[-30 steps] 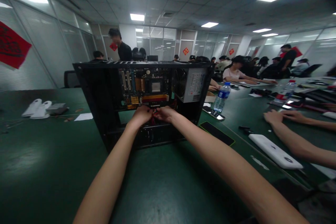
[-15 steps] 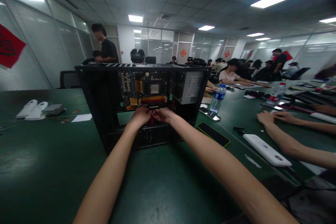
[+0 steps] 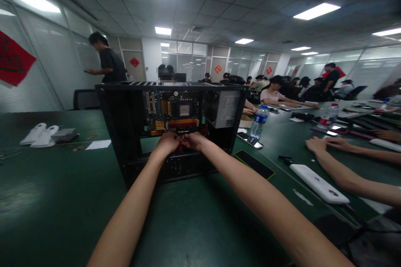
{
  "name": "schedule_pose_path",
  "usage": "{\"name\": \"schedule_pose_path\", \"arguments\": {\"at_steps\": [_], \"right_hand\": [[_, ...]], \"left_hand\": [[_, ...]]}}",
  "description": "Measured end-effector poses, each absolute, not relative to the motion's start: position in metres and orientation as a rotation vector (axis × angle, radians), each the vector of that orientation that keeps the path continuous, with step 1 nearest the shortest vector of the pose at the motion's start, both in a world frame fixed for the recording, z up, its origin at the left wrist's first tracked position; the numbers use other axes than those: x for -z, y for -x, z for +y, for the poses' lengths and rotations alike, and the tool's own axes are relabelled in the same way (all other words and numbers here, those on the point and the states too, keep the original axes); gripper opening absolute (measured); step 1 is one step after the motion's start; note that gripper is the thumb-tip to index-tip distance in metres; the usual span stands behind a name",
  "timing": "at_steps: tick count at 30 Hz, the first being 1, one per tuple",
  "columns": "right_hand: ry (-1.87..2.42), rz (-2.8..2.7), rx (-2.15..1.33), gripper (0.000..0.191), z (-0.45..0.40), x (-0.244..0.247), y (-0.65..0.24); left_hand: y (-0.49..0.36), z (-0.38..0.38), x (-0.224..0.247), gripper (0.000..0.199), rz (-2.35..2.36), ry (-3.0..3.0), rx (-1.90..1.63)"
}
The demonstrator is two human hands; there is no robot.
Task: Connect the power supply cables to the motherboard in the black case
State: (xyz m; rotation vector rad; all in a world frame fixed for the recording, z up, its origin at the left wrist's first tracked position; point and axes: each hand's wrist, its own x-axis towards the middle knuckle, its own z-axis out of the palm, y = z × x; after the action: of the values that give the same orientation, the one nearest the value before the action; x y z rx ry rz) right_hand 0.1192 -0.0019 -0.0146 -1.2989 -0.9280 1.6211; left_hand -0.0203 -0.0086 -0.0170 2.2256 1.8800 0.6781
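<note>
A black computer case with its side off stands on the green table in front of me. Inside it are a motherboard and, at upper right, a silver power supply. My left hand and my right hand meet low in the case, just below the board's edge. Between their closed fingers runs a small bundle of red and dark cables, gripped from both sides. The cable ends are hidden behind the fingers.
Right of the case are a water bottle, phones and a black pad with a green edge. A white power bank lies near another person's hands. White objects and a grey box lie left.
Both hands stay on the cables with barely any shift. The view has tilted up slightly. In the background, a standing person has moved left.
</note>
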Motion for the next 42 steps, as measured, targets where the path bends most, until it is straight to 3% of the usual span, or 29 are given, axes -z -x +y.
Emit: {"name": "schedule_pose_path", "arguments": {"at_steps": [8,12,15,26,42], "right_hand": [[1.350,-1.126,-1.573,0.012,0.011,0.013,-0.122],[1.395,-1.364,-1.463,0.022,0.011,0.015,-0.136],[1.437,-1.572,-1.256,0.032,0.007,0.018,-0.148],[1.563,-2.097,-0.439,0.030,0.009,0.021,-0.152],[1.667,-2.143,-0.180,0.035,-0.014,0.008,-0.151]], "left_hand": [[0.019,-0.010,0.014,0.033,1.898,-2.284,-0.647],[0.023,-0.008,0.007,0.036,1.936,-2.323,-0.587],[0.024,-0.007,-0.001,0.035,1.967,-2.346,-0.528],[0.008,-0.015,-0.011,0.033,2.097,-2.371,-0.419],[0.003,-0.025,-0.005,0.038,2.236,-2.415,-0.445]]}}
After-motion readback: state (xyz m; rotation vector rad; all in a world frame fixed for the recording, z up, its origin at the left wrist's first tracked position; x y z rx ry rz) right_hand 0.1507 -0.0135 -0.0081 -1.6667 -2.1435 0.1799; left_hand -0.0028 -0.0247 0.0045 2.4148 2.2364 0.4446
